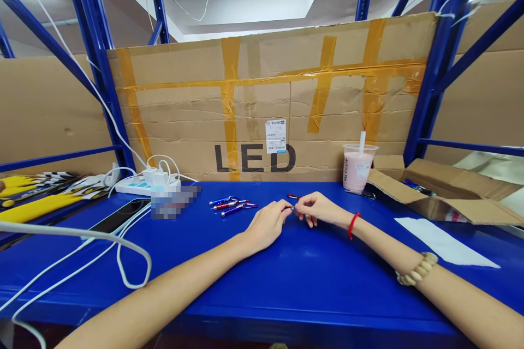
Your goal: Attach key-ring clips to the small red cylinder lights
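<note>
My left hand (264,226) is closed, back upward, over the middle of the blue shelf top. Between its thumb and fingers is a thin dark red metal tube (289,207), mostly hidden. My right hand (319,208), a red string at its wrist, pinches the tube's silvery end, and the fingertips of both hands almost meet. Another small red tube (293,196) lies just behind them. To the left of my left hand rests a loose group of slim, shiny pen-like tubes: a blue one (221,201), a red one (225,205) and a purple one (233,210).
Left are a phone (120,215), white cables (131,229) and a power strip (135,185). At right stand a pink drink cup (357,169) and an open cardboard box (440,191), with a white paper sheet (444,240) in front. A cardboard panel (184,120) closes the back.
</note>
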A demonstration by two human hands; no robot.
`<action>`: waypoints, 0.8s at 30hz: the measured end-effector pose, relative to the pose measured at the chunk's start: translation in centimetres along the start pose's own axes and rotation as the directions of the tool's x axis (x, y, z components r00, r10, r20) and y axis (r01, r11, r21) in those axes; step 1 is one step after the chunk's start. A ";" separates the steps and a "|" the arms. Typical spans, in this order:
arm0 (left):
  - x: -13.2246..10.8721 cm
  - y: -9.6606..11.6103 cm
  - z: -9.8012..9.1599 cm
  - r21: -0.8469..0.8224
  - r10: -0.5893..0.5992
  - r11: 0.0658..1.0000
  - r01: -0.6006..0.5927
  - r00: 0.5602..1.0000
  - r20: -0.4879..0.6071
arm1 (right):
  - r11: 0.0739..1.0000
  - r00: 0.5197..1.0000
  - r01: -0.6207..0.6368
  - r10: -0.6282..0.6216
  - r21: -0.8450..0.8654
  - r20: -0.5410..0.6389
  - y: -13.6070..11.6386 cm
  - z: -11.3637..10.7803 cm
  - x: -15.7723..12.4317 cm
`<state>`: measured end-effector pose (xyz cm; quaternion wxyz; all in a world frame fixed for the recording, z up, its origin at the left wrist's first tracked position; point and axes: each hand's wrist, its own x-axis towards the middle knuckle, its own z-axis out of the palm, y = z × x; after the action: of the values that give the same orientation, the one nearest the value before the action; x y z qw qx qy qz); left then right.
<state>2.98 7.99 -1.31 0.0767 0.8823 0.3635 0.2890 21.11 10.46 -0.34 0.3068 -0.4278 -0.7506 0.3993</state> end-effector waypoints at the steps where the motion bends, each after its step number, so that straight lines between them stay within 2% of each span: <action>1: 0.0 0.0 0.0 -0.026 -0.002 1.000 0.002 1.000 0.010 | 1.000 1.000 0.002 -0.002 -0.008 0.013 -0.1 0.0 -0.1; 6: -0.1 -0.2 0.1 -0.172 0.037 0.985 -0.030 0.999 0.037 | 0.998 0.998 0.045 -0.042 -0.047 0.054 -1.2 0.2 -0.9; 11: -0.2 -0.9 0.5 -0.261 0.095 0.961 -0.093 0.995 -0.003 | 0.995 0.993 0.071 -0.064 -0.072 0.104 -1.7 0.3 -1.2; 18: 0.0 -1.2 0.7 -0.184 0.074 0.980 -0.080 0.996 -0.040 | 0.990 0.991 0.086 -0.073 -0.116 0.112 -2.3 0.9 -1.5; 24: 0.0 -1.1 0.6 -0.049 0.029 0.998 -0.031 0.999 -0.038 | 1.000 0.994 0.018 -0.019 0.010 0.111 -2.0 1.4 -1.2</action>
<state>2.66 8.86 -2.20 0.0876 0.8799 0.3443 0.3156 19.70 8.33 0.54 0.2702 -0.3965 -0.7686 0.4232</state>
